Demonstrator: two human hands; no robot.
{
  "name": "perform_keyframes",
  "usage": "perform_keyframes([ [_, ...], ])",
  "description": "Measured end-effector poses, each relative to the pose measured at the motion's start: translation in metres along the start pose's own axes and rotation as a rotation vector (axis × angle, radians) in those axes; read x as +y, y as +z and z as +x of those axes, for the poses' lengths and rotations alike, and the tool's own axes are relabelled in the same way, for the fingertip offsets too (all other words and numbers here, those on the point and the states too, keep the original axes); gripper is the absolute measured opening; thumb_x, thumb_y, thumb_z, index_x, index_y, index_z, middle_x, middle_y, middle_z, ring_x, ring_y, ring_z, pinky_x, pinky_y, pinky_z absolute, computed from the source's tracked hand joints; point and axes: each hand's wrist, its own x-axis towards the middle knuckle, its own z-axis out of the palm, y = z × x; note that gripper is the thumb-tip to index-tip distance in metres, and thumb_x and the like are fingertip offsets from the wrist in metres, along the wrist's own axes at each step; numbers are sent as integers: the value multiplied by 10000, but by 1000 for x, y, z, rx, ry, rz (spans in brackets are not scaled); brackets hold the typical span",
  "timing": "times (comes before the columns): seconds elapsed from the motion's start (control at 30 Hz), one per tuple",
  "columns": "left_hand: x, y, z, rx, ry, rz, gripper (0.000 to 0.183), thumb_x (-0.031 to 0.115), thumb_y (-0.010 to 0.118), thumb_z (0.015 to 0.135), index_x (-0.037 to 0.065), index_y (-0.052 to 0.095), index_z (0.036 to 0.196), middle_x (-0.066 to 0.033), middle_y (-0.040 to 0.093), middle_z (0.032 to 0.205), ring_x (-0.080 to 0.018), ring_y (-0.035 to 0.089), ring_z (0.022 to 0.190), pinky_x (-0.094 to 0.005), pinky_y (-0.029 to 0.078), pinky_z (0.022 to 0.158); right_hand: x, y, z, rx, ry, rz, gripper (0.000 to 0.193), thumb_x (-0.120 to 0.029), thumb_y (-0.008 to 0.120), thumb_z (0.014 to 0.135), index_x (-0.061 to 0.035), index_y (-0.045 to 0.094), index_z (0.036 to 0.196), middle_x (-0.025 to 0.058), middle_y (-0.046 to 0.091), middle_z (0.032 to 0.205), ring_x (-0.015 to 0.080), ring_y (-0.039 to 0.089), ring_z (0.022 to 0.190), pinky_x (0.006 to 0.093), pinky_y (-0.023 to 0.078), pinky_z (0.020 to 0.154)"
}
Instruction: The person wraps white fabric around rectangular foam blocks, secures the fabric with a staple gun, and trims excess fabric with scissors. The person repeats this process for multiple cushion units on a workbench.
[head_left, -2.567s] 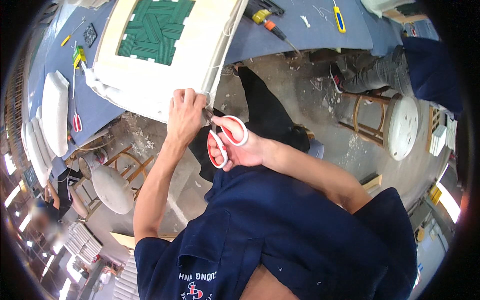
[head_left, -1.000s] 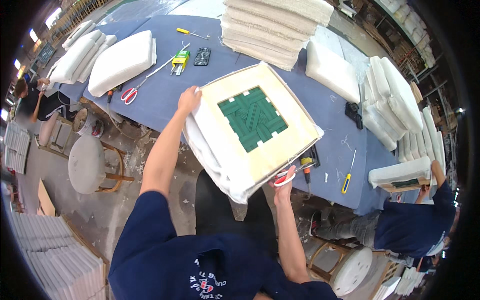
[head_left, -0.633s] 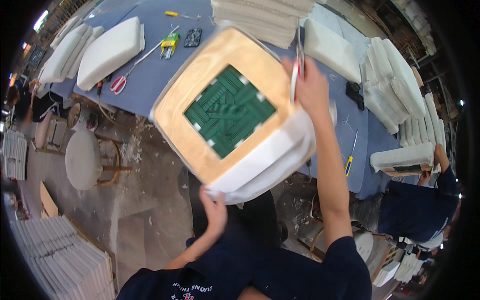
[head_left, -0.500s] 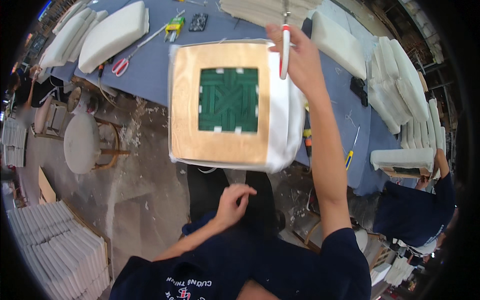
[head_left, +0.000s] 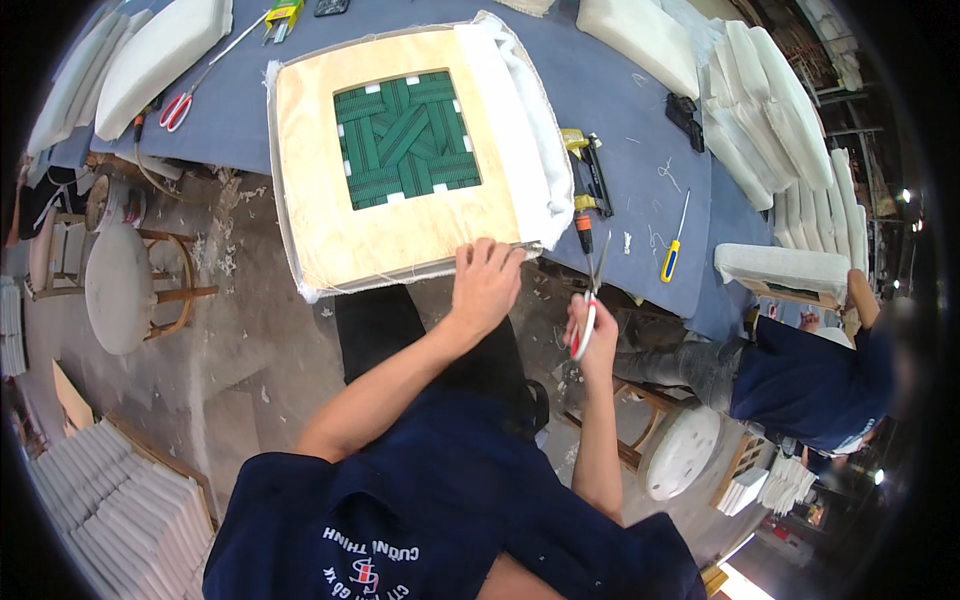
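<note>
A square chair seat lies underside up at the table's near edge, with a plywood frame, green woven webbing in its opening and white fabric round its sides. My left hand grips its near edge close to the right corner, fingertips over the plywood and the thumb hidden. In my right hand is a pair of scissors with red-and-white handles, held just off that corner. The blades point up and away from me and look slightly apart.
Right of the seat lie a staple gun and a yellow-handled awl. White pads stand at the far right; other scissors lie left. A co-worker handles another seat. Stools stand on the floor.
My right hand has come down from the seat's far right side to its near right corner with the scissors. My left hand has risen to the near edge. The seat appears further left and turned.
</note>
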Motion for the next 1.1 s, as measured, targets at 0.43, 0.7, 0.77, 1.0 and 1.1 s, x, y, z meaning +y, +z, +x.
perform_keyframes([
  [0.43,-11,-14,-61,-9,55,-255,150,156,778,894,123,710,1023,-34,637,1026,-252,594,1064,-444,429,885,-25,12,-83,-437,311,-197,399,-397,778,1042,-34,707,893,2,626,652,70,572,483,237,471,466],
  [0.7,-13,-8,-65,-30,17,-280,189,152,775,879,129,725,1060,-30,631,1072,-253,591,1145,-467,429,981,-45,19,-33,-707,559,-220,522,-518,638,1078,-64,649,821,42,625,686,150,627,545,278,492,496],
  [0.77,-16,-4,-63,15,19,-306,234,127,811,833,144,734,1053,-42,656,1156,-279,597,1194,-481,425,1001,-45,18,-27,-739,638,-96,530,-520,573,1094,-74,643,816,51,614,681,174,627,545,306,503,511],
  [1.0,-13,-4,-70,8,-37,-300,224,119,816,829,141,750,1042,-61,678,1289,-287,581,1320,-555,364,1106,-43,26,-16,-748,828,-8,500,-478,477,1096,-82,649,843,69,631,712,229,652,588,351,559,606],
  [1.1,-13,-1,-71,14,-51,-317,223,121,820,829,137,750,1040,-54,677,1289,-281,581,1319,-560,369,1103,-52,26,-13,-717,786,-37,503,-482,483,1079,-45,632,880,80,614,722,225,615,604,355,558,615],
])
